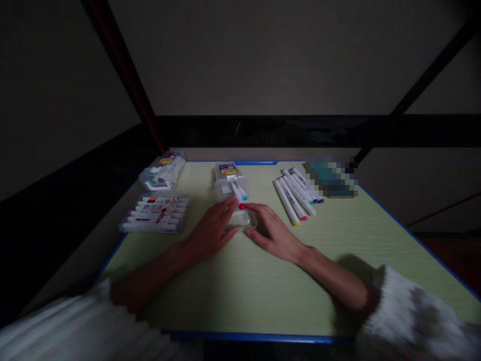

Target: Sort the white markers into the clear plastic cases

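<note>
A clear plastic marker case lies at the middle of the table, its open end toward me. A red-ended marker and a blue-ended marker stick out of that end. The case's clear lid rests flat just in front. My left hand has its fingertips beside the red-ended marker, the thumb at the lid's near edge. My right hand reaches in from the other side, index fingertip at the red end and thumb near the lid's corner. Both hands have fingers stretched and apart; neither shows a clear grip.
Several loose white markers with coloured ends lie right of the case. A phone-like object, partly pixelated, is at the far right. On the left are a filled marker case and another clear case. Blue edging borders the table.
</note>
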The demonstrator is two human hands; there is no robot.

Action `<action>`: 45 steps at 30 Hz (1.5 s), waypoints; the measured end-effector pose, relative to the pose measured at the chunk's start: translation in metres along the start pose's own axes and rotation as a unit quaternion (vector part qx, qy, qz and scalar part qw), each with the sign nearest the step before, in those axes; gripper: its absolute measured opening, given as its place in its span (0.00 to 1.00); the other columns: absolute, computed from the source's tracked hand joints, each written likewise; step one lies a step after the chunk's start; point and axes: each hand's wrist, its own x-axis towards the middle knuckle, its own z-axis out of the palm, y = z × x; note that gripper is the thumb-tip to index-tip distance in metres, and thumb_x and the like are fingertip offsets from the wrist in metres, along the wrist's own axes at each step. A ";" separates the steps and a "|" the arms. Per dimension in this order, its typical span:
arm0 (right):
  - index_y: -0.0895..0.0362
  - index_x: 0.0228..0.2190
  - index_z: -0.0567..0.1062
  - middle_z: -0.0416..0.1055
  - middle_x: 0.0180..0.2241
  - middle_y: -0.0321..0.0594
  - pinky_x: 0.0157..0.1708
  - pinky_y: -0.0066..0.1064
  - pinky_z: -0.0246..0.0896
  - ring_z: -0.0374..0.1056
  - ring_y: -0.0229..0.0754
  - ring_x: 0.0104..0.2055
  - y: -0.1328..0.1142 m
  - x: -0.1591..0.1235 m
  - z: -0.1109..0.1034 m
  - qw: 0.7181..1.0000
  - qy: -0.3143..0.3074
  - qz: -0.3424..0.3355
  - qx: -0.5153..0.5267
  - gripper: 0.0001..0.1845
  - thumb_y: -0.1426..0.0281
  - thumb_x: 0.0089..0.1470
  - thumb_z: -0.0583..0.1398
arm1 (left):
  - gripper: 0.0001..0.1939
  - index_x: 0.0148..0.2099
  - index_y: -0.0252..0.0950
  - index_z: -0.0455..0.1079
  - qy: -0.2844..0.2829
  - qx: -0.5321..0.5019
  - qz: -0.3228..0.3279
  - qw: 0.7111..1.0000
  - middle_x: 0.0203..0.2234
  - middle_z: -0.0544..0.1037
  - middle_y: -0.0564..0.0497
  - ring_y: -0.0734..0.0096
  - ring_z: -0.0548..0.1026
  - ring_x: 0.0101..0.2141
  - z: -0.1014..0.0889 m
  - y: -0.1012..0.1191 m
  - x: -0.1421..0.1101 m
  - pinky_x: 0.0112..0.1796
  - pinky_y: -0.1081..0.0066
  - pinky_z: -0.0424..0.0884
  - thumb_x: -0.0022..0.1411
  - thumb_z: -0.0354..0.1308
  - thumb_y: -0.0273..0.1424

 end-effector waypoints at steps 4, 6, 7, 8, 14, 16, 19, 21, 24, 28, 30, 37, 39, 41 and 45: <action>0.58 0.52 0.58 0.63 0.50 0.49 0.52 0.45 0.56 0.58 0.48 0.52 0.000 0.000 0.000 1.000 0.003 -0.006 -0.003 0.25 0.71 0.52 0.57 | 0.28 0.63 0.31 0.43 0.000 -0.003 -0.001 1.000 0.59 0.55 0.36 0.56 0.55 0.58 -0.001 0.001 0.001 0.55 0.55 0.56 0.65 0.43 0.37; 0.57 0.52 0.58 0.63 0.50 0.48 0.52 0.45 0.56 0.58 0.48 0.53 0.001 0.000 0.000 1.000 0.004 -0.008 -0.003 0.25 0.71 0.52 0.57 | 0.29 0.63 0.31 0.42 -0.002 -0.007 -0.003 1.000 0.59 0.55 0.36 0.56 0.56 0.58 -0.002 0.001 0.001 0.55 0.55 0.56 0.65 0.44 0.37; 0.57 0.52 0.57 0.63 0.50 0.48 0.52 0.45 0.56 0.58 0.48 0.53 0.001 0.000 0.000 1.000 0.004 -0.009 -0.003 0.25 0.71 0.52 0.57 | 0.29 0.64 0.32 0.41 -0.003 -0.009 -0.004 1.000 0.59 0.55 0.37 0.56 0.56 0.58 -0.002 0.001 0.001 0.55 0.55 0.56 0.65 0.44 0.37; 0.57 0.52 0.57 0.63 0.50 0.48 0.52 0.45 0.55 0.58 0.48 0.53 0.000 0.000 0.000 1.000 0.004 -0.009 -0.002 0.25 0.71 0.52 0.57 | 0.29 0.64 0.32 0.40 -0.003 -0.010 -0.004 1.000 0.59 0.55 0.37 0.56 0.56 0.57 -0.002 0.001 0.001 0.55 0.55 0.56 0.65 0.44 0.36; 0.56 0.52 0.57 0.63 0.50 0.48 0.52 0.46 0.56 0.58 0.48 0.53 0.000 0.000 0.000 1.000 0.007 -0.008 0.000 0.25 0.71 0.52 0.56 | 0.29 0.64 0.33 0.40 0.004 -0.024 -0.002 1.000 0.59 0.55 0.38 0.57 0.56 0.58 -0.001 0.001 0.001 0.55 0.54 0.56 0.65 0.45 0.36; 0.56 0.52 0.57 0.63 0.50 0.48 0.52 0.46 0.56 0.59 0.48 0.52 -0.001 0.001 0.000 1.000 0.006 -0.005 0.000 0.25 0.71 0.52 0.56 | 0.29 0.64 0.34 0.40 0.002 -0.027 -0.006 1.000 0.59 0.55 0.38 0.57 0.55 0.58 -0.001 0.001 0.002 0.55 0.54 0.56 0.65 0.45 0.36; 0.56 0.52 0.57 0.63 0.50 0.48 0.51 0.47 0.56 0.59 0.49 0.52 -0.001 0.001 -0.001 1.000 0.006 -0.004 0.000 0.25 0.71 0.52 0.56 | 0.29 0.64 0.33 0.41 0.004 -0.028 -0.007 1.000 0.59 0.55 0.38 0.57 0.56 0.58 -0.001 0.002 0.002 0.55 0.54 0.56 0.65 0.45 0.36; 0.57 0.52 0.57 0.63 0.50 0.49 0.52 0.47 0.56 0.59 0.49 0.52 -0.001 0.001 -0.001 1.000 0.006 -0.005 0.001 0.25 0.71 0.52 0.56 | 0.29 0.63 0.33 0.42 0.005 -0.024 -0.006 1.000 0.59 0.55 0.37 0.56 0.55 0.58 -0.001 0.002 0.002 0.55 0.54 0.56 0.65 0.45 0.36; 0.57 0.52 0.57 0.63 0.49 0.49 0.51 0.47 0.56 0.58 0.49 0.52 -0.001 0.001 0.000 1.000 0.008 -0.006 0.001 0.25 0.71 0.52 0.56 | 0.28 0.63 0.31 0.44 0.001 -0.014 -0.010 1.000 0.59 0.55 0.36 0.56 0.54 0.58 -0.001 0.001 0.001 0.55 0.55 0.56 0.65 0.45 0.36; 0.56 0.52 0.57 0.63 0.49 0.48 0.51 0.47 0.57 0.59 0.49 0.52 0.000 0.001 0.000 1.000 0.011 -0.014 0.002 0.25 0.71 0.52 0.56 | 0.28 0.63 0.32 0.44 -0.001 -0.008 -0.010 1.000 0.58 0.55 0.36 0.56 0.55 0.58 0.000 0.001 0.000 0.55 0.55 0.56 0.65 0.44 0.37; 0.56 0.52 0.57 0.63 0.50 0.48 0.51 0.47 0.56 0.58 0.48 0.53 0.000 0.001 0.000 1.000 0.010 -0.016 0.001 0.25 0.71 0.53 0.56 | 0.28 0.63 0.33 0.43 0.000 -0.007 -0.011 1.000 0.58 0.55 0.37 0.56 0.55 0.58 -0.001 0.001 0.000 0.55 0.55 0.56 0.65 0.44 0.37; 0.56 0.53 0.57 0.61 0.51 0.48 0.53 0.47 0.54 0.57 0.48 0.54 0.001 0.001 0.000 1.000 0.010 -0.022 0.001 0.26 0.71 0.52 0.56 | 0.28 0.63 0.33 0.42 -0.002 -0.011 -0.011 1.000 0.58 0.55 0.36 0.56 0.55 0.58 -0.001 0.001 0.000 0.55 0.54 0.56 0.65 0.43 0.38; 0.57 0.53 0.57 0.61 0.51 0.49 0.53 0.47 0.54 0.56 0.49 0.54 0.001 0.001 0.001 1.000 0.007 -0.020 0.000 0.26 0.72 0.52 0.56 | 0.28 0.63 0.32 0.43 -0.003 -0.011 -0.008 1.000 0.59 0.55 0.36 0.56 0.55 0.58 -0.001 0.001 0.001 0.55 0.54 0.56 0.65 0.43 0.37; 0.58 0.53 0.57 0.61 0.51 0.50 0.54 0.46 0.53 0.56 0.48 0.54 0.001 0.001 0.001 1.000 0.005 -0.017 -0.001 0.26 0.72 0.52 0.56 | 0.28 0.63 0.32 0.43 -0.004 -0.015 -0.009 1.000 0.59 0.55 0.36 0.56 0.55 0.58 -0.002 0.001 0.001 0.55 0.55 0.56 0.65 0.43 0.37; 0.58 0.53 0.57 0.60 0.52 0.50 0.55 0.47 0.52 0.55 0.49 0.55 -0.001 0.001 0.000 1.000 -0.002 -0.014 -0.001 0.26 0.72 0.52 0.56 | 0.29 0.63 0.32 0.43 0.003 -0.030 -0.012 0.999 0.58 0.56 0.37 0.56 0.56 0.57 -0.002 0.002 0.002 0.55 0.54 0.56 0.65 0.45 0.36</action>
